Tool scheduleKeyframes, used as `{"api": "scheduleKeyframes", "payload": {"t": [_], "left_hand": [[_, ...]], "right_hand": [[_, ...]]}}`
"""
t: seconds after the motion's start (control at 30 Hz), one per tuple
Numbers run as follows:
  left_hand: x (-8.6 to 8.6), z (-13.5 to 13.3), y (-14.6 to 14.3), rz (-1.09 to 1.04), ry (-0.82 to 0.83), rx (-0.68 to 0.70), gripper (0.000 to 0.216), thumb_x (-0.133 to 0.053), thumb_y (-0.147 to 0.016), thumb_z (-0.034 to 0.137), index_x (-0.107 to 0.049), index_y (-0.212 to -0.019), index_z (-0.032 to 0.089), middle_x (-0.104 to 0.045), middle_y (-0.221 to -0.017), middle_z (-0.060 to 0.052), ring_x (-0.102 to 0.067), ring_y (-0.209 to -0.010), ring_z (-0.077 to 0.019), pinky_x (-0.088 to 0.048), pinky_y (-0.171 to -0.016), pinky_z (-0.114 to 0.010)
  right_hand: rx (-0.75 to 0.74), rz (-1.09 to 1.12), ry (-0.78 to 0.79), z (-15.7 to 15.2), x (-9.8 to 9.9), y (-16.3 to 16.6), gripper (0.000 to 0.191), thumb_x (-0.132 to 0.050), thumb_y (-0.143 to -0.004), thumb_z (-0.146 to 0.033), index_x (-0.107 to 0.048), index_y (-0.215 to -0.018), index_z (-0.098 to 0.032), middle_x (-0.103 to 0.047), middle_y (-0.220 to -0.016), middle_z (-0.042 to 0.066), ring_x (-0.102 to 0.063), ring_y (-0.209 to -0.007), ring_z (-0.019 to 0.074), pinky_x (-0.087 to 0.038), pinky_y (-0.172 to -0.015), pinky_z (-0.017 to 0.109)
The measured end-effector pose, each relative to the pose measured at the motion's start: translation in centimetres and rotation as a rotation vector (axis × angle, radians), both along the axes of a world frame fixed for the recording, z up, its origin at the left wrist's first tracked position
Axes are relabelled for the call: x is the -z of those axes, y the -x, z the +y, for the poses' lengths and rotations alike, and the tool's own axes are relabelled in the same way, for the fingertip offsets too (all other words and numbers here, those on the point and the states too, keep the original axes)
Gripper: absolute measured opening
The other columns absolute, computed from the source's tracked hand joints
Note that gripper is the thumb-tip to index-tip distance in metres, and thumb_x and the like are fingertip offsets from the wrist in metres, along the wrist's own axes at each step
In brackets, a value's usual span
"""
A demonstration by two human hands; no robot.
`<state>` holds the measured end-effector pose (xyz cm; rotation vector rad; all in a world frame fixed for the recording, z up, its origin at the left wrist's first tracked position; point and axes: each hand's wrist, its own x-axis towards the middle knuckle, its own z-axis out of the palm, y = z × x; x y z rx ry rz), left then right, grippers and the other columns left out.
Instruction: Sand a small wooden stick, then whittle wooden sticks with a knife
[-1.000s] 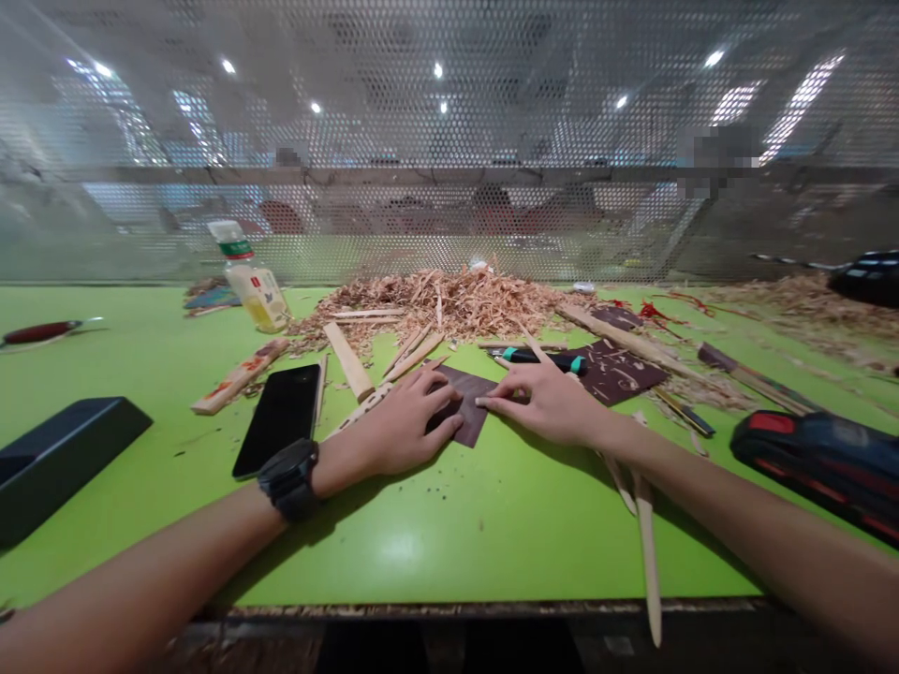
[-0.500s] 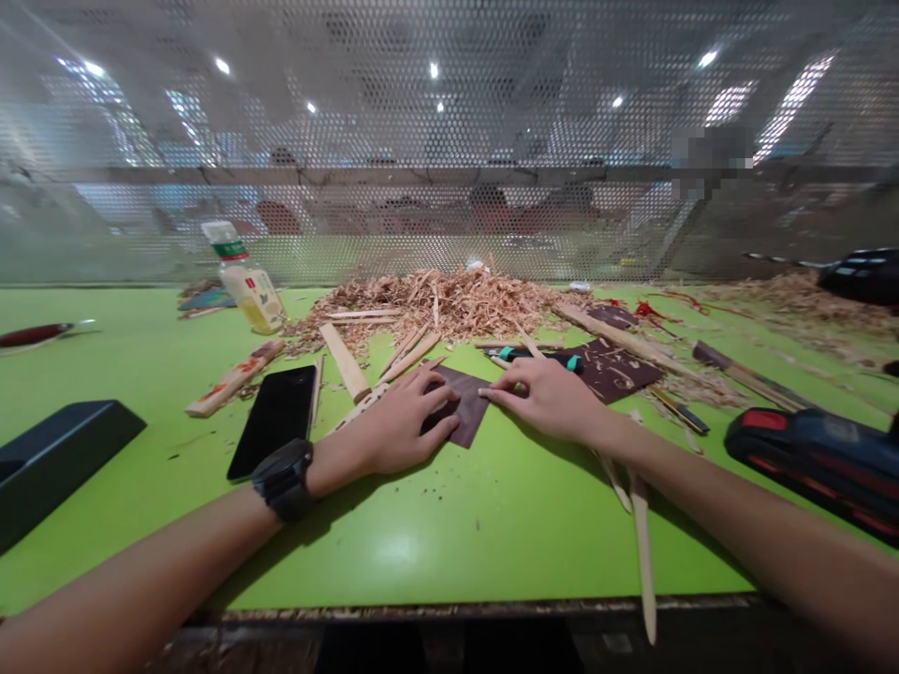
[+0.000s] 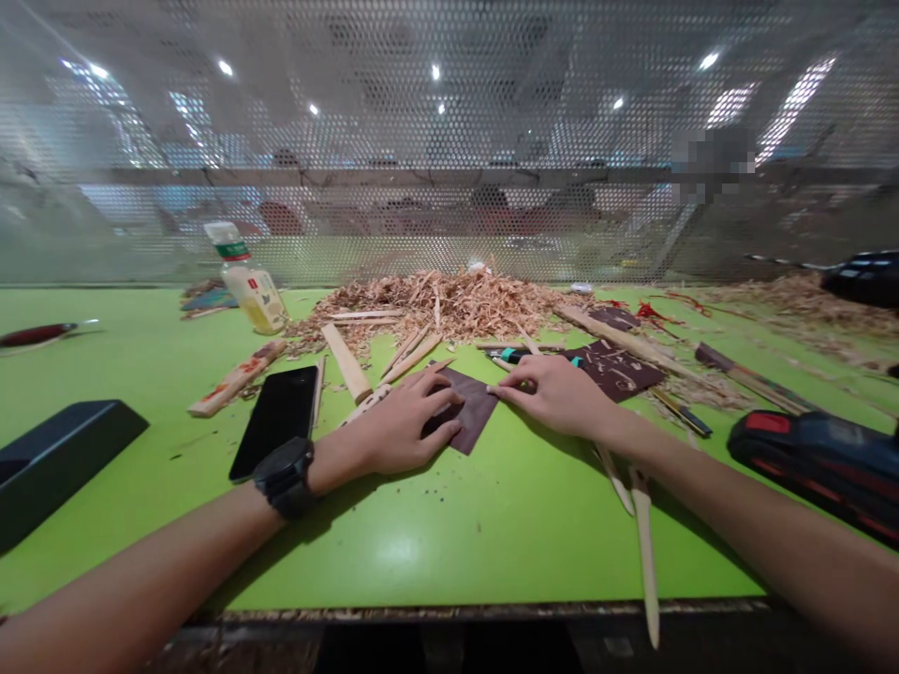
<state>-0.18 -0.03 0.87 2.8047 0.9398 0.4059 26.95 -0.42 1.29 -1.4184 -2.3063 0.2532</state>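
My left hand [image 3: 404, 423], with a black watch [image 3: 285, 476] on its wrist, rests on a dark sandpaper sheet [image 3: 478, 412]. Its fingers are spread and hold the sheet down against the table. My right hand [image 3: 562, 393] is closed in a pinch at the sheet's right corner. Between its thumb and forefinger shows the pale tip of a small wooden piece [image 3: 493, 389]; the rest is hidden by the hand. Behind that hand lies a black-and-teal craft knife [image 3: 516, 356]. Under the right forearm are thin carved wooden strips [image 3: 646, 562], one jutting past the table edge.
Wood shavings [image 3: 449, 300] are heaped along the perforated screen [image 3: 435, 206]. A phone [image 3: 277, 417], a wooden block [image 3: 346, 363] and a tilted-looking bottle [image 3: 254, 295] stand or lie leftward. Rightward are another sandpaper sheet [image 3: 625, 374], a long stick [image 3: 625, 339] and a black-and-red power tool [image 3: 807, 459].
My right hand has shifted slightly right with the wooden piece. The sandpaper sheet's free corner has moved a little right and nearer. My left hand stays almost in place.
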Motion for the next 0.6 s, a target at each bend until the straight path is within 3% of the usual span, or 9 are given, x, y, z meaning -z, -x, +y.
{"api": "scheduleKeyframes", "payload": {"t": [0.1, 0.3, 0.5, 0.6], "left_hand": [[0.0, 0.0, 0.0, -0.01, 0.003, 0.008, 0.038, -0.051, -0.107, 0.041, -0.064, -0.136, 0.02, -0.061, -0.145, -0.018, -0.051, -0.145, -0.0369, -0.046, -0.119, -0.057], [0.1, -0.1, 0.1, -0.033, 0.019, 0.055, 0.038, -0.051, -0.107, 0.04, -0.062, -0.136, 0.019, -0.063, -0.139, -0.017, -0.054, -0.142, -0.0346, -0.048, -0.119, -0.052], [0.0, -0.1, 0.1, -0.02, 0.02, 0.057, 0.043, -0.052, -0.107, 0.04, -0.06, -0.142, 0.017, -0.06, -0.148, -0.019, -0.051, -0.145, -0.0369, -0.046, -0.12, -0.054], [-0.3, -0.2, 0.1, -0.04, 0.034, 0.089, 0.043, -0.055, -0.105, 0.039, -0.06, -0.143, 0.017, -0.062, -0.147, -0.019, -0.051, -0.146, -0.0369, -0.046, -0.12, -0.053]], "right_hand": [[0.007, -0.011, -0.005, -0.2, -0.1, 0.2, 0.029, -0.066, -0.103, -0.041, -0.087, -0.103, -0.021, -0.081, -0.099, 0.009, -0.07, -0.085, 0.024, -0.05, -0.074, 0.038], [-0.203, 0.065, 0.066, -2.2, -0.3, 2.1, 0.025, -0.067, -0.103, -0.039, -0.087, -0.103, -0.024, -0.082, -0.101, 0.006, -0.07, -0.09, 0.0223, -0.051, -0.081, 0.037], [-0.009, -0.041, -0.01, -0.1, -0.4, -0.1, 0.028, -0.067, -0.102, -0.04, -0.087, -0.106, -0.021, -0.08, -0.1, 0.009, -0.069, -0.085, 0.0235, -0.049, -0.071, 0.036], [-0.044, -0.035, -0.004, -0.7, -0.4, 0.4, 0.029, -0.066, -0.103, -0.041, -0.087, -0.106, -0.022, -0.08, -0.1, 0.009, -0.069, -0.087, 0.0236, -0.05, -0.074, 0.037]]}}
